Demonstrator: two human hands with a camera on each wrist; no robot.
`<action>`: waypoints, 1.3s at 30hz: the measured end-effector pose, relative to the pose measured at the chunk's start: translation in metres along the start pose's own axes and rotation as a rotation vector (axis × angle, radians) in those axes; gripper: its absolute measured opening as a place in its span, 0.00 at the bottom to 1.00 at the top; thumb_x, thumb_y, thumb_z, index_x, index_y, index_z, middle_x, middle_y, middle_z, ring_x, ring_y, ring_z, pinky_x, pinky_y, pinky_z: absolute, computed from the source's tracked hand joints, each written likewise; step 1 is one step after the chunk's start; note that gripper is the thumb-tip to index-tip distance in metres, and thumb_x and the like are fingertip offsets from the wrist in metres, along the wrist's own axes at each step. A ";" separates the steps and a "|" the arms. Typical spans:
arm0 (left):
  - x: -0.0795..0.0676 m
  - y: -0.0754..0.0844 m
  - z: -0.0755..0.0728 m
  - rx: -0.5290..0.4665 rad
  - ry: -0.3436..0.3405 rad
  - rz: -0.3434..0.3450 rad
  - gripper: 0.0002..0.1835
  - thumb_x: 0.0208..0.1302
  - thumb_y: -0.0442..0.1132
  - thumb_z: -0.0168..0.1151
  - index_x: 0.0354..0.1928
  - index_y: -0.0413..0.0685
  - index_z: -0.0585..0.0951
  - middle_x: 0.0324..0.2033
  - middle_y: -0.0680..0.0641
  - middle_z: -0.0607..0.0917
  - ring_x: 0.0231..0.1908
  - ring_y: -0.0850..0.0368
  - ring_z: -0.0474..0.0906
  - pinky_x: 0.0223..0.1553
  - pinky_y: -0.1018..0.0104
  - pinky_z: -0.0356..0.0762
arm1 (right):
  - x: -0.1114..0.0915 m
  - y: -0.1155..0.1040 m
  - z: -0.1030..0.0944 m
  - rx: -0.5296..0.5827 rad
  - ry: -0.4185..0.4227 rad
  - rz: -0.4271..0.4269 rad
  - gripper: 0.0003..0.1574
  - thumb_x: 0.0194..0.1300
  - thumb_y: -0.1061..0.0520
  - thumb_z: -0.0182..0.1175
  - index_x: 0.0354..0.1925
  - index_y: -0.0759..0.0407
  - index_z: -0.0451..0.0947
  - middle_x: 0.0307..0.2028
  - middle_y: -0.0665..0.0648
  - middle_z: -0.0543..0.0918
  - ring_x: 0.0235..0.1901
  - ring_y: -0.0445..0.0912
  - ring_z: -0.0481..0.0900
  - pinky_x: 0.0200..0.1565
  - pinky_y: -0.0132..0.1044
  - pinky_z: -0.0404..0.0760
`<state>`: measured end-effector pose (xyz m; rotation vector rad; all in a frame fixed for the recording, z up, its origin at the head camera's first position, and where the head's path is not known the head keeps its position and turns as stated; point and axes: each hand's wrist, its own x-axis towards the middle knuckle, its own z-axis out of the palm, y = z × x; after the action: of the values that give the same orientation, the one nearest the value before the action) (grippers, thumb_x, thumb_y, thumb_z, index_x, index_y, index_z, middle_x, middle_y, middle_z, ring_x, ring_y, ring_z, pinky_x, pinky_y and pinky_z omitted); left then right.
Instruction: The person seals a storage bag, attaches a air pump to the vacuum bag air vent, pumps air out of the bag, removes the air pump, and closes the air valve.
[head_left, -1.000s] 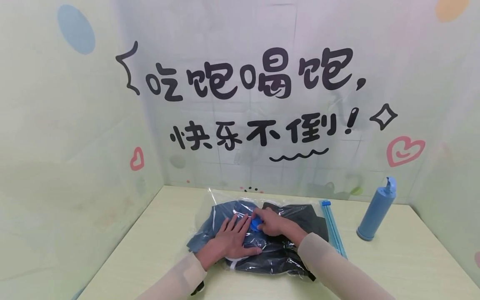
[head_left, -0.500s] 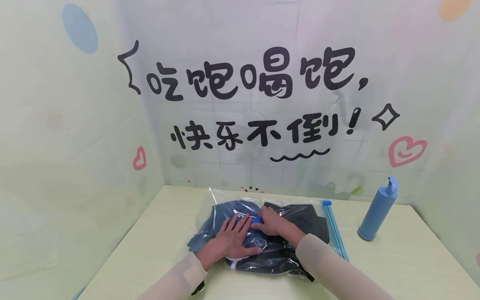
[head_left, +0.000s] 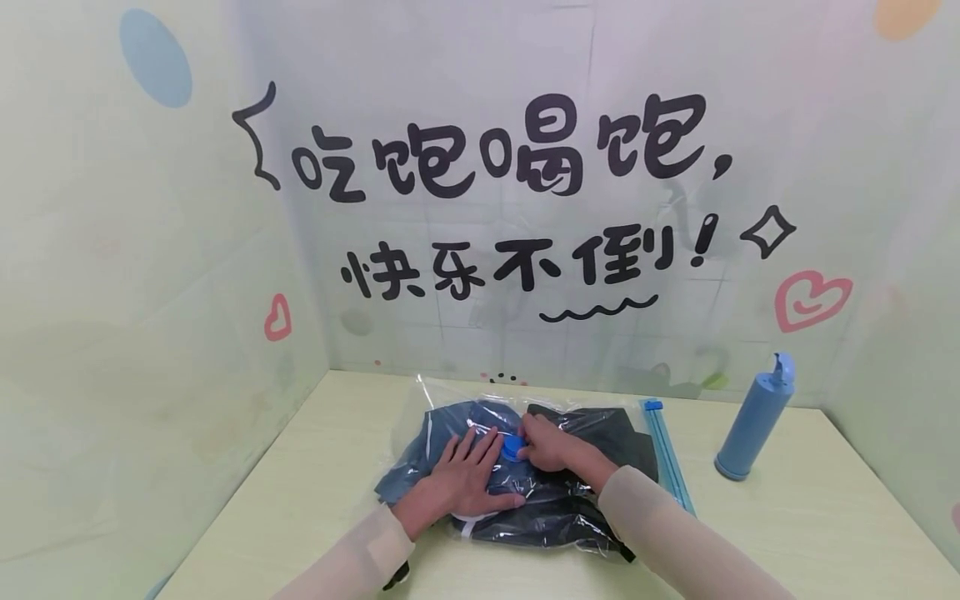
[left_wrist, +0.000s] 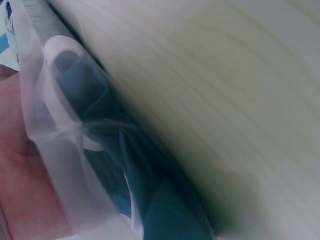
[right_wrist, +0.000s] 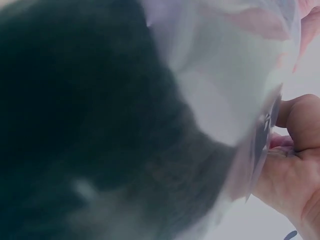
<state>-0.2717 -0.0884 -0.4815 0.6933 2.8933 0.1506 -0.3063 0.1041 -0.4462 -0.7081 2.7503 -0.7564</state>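
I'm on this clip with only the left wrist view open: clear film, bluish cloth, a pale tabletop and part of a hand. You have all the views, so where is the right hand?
Observer: In the head view, the right hand is at the right edge of a blue cap, its fingers curled.

Operator: My view cuts off the left hand. How do its fingers lie?

Observer: They are spread on top of the clear bag, just left of the cap.

Operator: Is there anything standing beside the bag?

Observer: Yes, a blue cylinder with a handle on top stands to its right, apart from the bag and both hands.
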 end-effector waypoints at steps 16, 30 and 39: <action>-0.001 0.000 0.000 0.002 0.009 0.008 0.60 0.60 0.83 0.44 0.82 0.49 0.51 0.80 0.47 0.50 0.77 0.40 0.39 0.72 0.40 0.38 | -0.002 -0.001 -0.003 0.036 0.006 -0.011 0.18 0.66 0.56 0.69 0.42 0.65 0.71 0.33 0.54 0.72 0.34 0.48 0.69 0.39 0.42 0.74; 0.001 -0.002 0.003 0.003 0.012 0.002 0.60 0.59 0.83 0.45 0.82 0.50 0.51 0.80 0.48 0.50 0.77 0.40 0.39 0.72 0.40 0.37 | 0.001 -0.004 0.003 -0.008 0.020 -0.022 0.11 0.70 0.62 0.65 0.47 0.63 0.73 0.37 0.57 0.74 0.39 0.51 0.72 0.46 0.49 0.76; -0.008 0.005 -0.006 -0.010 0.011 0.013 0.59 0.61 0.82 0.45 0.82 0.49 0.50 0.79 0.47 0.51 0.77 0.40 0.40 0.72 0.40 0.38 | 0.000 0.002 0.000 -0.016 -0.027 -0.070 0.18 0.68 0.73 0.59 0.51 0.56 0.73 0.38 0.57 0.74 0.42 0.52 0.70 0.49 0.50 0.75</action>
<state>-0.2635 -0.0880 -0.4740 0.7126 2.8969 0.1709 -0.3069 0.1051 -0.4473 -0.8156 2.7235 -0.7336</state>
